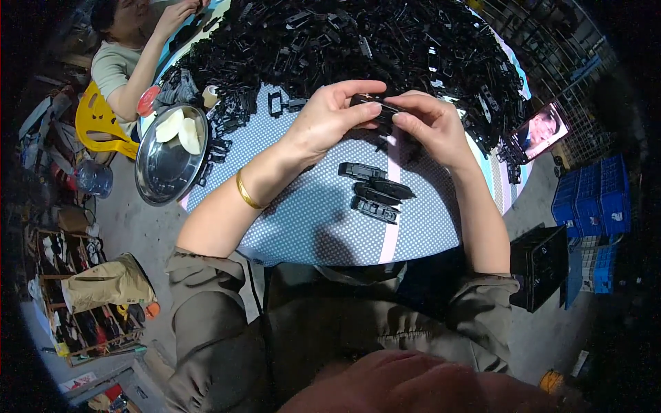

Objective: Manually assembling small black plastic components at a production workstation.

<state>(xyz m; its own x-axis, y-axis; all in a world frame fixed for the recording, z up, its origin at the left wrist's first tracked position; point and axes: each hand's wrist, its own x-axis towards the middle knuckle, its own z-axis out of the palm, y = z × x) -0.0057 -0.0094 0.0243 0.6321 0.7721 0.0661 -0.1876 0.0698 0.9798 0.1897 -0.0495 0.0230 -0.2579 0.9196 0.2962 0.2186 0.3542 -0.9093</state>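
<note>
Between both hands, above the middle of the table, is a dark plastic part (377, 104); fingers cover much of it, so its exact kind is hidden. My left hand (335, 118), with a gold bangle on its wrist, pinches one end between thumb and fingers. At the other end, my right hand (432, 127) grips it with thumb and forefinger. Just below them on the patterned tablecloth (296, 230) lie several black plastic parts (377, 191), partly overlapping. A large heap of similar black parts (344, 48) spreads over the far side of the table.
On the left stands a metal tray (157, 180) holding pale fruit pieces. Beyond it a co-worker (127, 65) sits by a yellow chair (96, 127). A lit screen (540, 132) leans at the table's right edge. Blue crates (592, 196) and a black box (544, 268) stand right.
</note>
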